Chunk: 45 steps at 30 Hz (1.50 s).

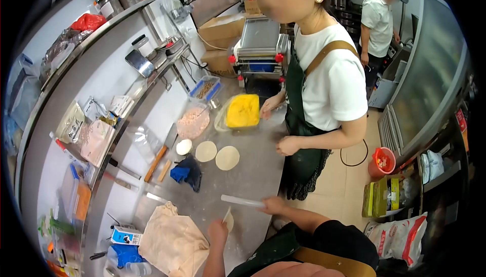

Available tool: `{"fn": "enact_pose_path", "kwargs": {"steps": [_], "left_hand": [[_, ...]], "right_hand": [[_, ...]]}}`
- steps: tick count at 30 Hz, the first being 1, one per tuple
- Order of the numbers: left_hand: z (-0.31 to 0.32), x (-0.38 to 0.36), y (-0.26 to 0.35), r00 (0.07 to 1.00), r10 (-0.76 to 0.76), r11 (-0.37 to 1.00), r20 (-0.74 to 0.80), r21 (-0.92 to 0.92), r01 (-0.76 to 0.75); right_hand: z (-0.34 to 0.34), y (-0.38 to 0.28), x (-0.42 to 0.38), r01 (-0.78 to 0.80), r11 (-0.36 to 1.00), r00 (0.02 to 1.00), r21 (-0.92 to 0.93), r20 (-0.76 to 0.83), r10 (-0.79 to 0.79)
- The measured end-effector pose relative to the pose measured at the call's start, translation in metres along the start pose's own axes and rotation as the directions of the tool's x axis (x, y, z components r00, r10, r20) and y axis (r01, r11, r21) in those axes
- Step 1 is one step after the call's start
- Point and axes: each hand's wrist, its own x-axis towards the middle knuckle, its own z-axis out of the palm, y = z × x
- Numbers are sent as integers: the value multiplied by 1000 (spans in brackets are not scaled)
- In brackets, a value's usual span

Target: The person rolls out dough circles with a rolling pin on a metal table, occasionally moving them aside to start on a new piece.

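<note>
My right hand (275,205) is closed around one end of a white rolling pin (242,201), which reaches leftward above the steel worktop (253,175). Lower down, my left hand (217,231) pinches the edge of a thin round dough wrapper (230,222), part of it lifted. Two flat dough rounds (206,151) lie farther up the worktop, with a white dough ball (184,147) beside them. Close to my left arm is a beige cloth (173,236), bunched over something I cannot see.
Across the corner stands a co-worker (329,84), hands near a tub of yellow filling (243,111) and a bowl of pinkish filling (193,122). A blue cloth (186,173) and wooden sticks (156,163) lie leftward, under shelves (121,140). Another person (377,24) stands behind.
</note>
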Motion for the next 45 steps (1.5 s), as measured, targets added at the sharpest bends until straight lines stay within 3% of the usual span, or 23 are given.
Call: {"fn": "enact_pose_path", "kwargs": {"steps": [6, 9, 11, 14, 15, 18, 21, 27, 33, 36, 39, 45], "left_hand": [[-9, -2, 20, 997, 31, 978, 67, -206, -17], [10, 11, 4, 993, -45, 907, 109, -413, 87], [32, 29, -26, 964, -169, 719, 207, -643, 264], [69, 35, -74, 862, -325, 299, 389, -823, 484], [78, 30, -87, 813, -359, 138, 458, -836, 532], [92, 18, -110, 788, -331, -72, 519, -847, 527], [90, 18, -109, 807, -262, -109, 529, -847, 520], [88, 25, -101, 762, -287, -238, 581, -813, 531], [90, 29, -87, 745, -360, -249, 562, -827, 503], [103, 34, -91, 768, -374, -199, 520, -854, 481], [104, 28, -91, 735, -366, -228, 571, -821, 524], [103, 7, -80, 779, -413, -59, 471, -868, 493]], "right_hand": [[11, 5, -2, -7, 998, 995, 56, -95, 12], [10, 6, 0, -22, 999, 995, 44, -101, 27], [7, 5, 0, -27, 999, 996, 47, -89, 31], [-4, -3, -3, -58, 997, 998, 58, -15, 59], [-4, -4, -3, -51, 997, 998, 66, -17, 52], [0, 1, -4, -39, 997, 999, 66, -35, 41], [9, 6, -4, -26, 999, 998, 45, -53, 29], [2, 4, 0, -86, 992, 996, 97, 11, 86], [4, 1, -3, -67, 996, 998, 55, -1, 68], [11, 8, 2, -59, 997, 998, 51, -24, 61], [16, 7, 0, -46, 997, 999, 62, -23, 48], [3, 0, -3, -83, 996, 996, 45, 27, 82]]}}
